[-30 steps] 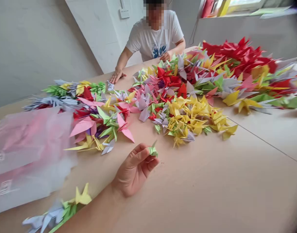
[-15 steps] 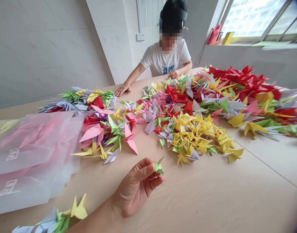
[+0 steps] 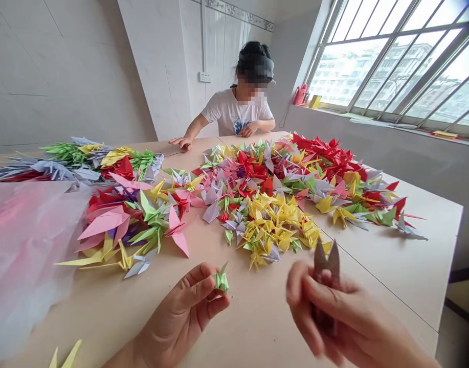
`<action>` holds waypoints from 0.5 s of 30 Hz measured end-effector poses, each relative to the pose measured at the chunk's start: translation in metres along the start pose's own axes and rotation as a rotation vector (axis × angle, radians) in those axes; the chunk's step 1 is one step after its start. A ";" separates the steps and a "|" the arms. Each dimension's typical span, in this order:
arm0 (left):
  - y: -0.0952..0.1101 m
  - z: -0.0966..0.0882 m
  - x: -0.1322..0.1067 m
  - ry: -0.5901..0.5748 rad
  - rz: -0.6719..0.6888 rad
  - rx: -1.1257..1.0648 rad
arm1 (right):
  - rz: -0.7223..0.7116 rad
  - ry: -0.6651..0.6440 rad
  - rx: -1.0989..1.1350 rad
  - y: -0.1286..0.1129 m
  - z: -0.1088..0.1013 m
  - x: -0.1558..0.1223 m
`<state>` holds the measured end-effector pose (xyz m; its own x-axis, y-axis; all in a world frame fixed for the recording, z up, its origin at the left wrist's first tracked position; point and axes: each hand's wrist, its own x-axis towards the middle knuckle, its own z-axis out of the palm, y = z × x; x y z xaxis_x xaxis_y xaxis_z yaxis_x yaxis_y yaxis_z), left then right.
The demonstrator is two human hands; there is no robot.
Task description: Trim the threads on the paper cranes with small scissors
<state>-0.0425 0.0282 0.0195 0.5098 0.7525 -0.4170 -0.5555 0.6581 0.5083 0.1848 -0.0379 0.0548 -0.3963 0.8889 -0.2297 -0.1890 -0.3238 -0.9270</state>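
Observation:
Between the thumb and fingertips of my left hand (image 3: 188, 306) is a small green origami crane (image 3: 221, 281), folded compact with one thin point sticking up. My right hand (image 3: 334, 312) grips a pair of thread snips (image 3: 327, 260); the two short metal blades point upward and stand apart. Their handles are mostly hidden in my palm, and this hand is a little blurred. Both hands are above the table front, with a gap between them. Just beyond lies a heap of yellow paper cranes (image 3: 276, 225). Left of it are mixed pink, green and yellow cranes (image 3: 153, 220).
Pink and whitish plastic bags (image 3: 30, 266) lie on the left of the table (image 3: 257, 327). Bundled cranes (image 3: 96, 158) rest behind them, and red cranes (image 3: 326, 153) are heaped far right. Opposite sits a person (image 3: 242, 112), one hand on the table. A barred window (image 3: 372, 71) is at right.
My right hand has come into view with the snips. My left hand still holds the green crane. The view has tilted up and turned right, showing more window.

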 end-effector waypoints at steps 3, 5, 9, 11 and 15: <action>-0.002 0.000 -0.003 -0.077 0.017 0.083 | -0.081 0.167 -0.321 -0.025 0.005 0.043; -0.004 0.001 -0.003 -0.110 0.023 0.134 | -0.062 0.148 -0.377 -0.022 0.007 0.061; -0.007 0.001 0.000 -0.132 0.042 0.234 | -0.014 -0.040 -0.162 0.006 0.007 0.064; -0.007 0.001 0.001 -0.129 0.049 0.288 | -0.003 -0.078 -0.081 0.013 0.005 0.060; -0.007 0.000 0.001 -0.124 0.051 0.347 | -0.001 -0.070 -0.170 0.009 -0.001 0.058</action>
<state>-0.0380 0.0239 0.0152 0.5750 0.7608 -0.3009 -0.3369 0.5554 0.7603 0.1610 0.0107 0.0326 -0.4590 0.8626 -0.2128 -0.0373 -0.2581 -0.9654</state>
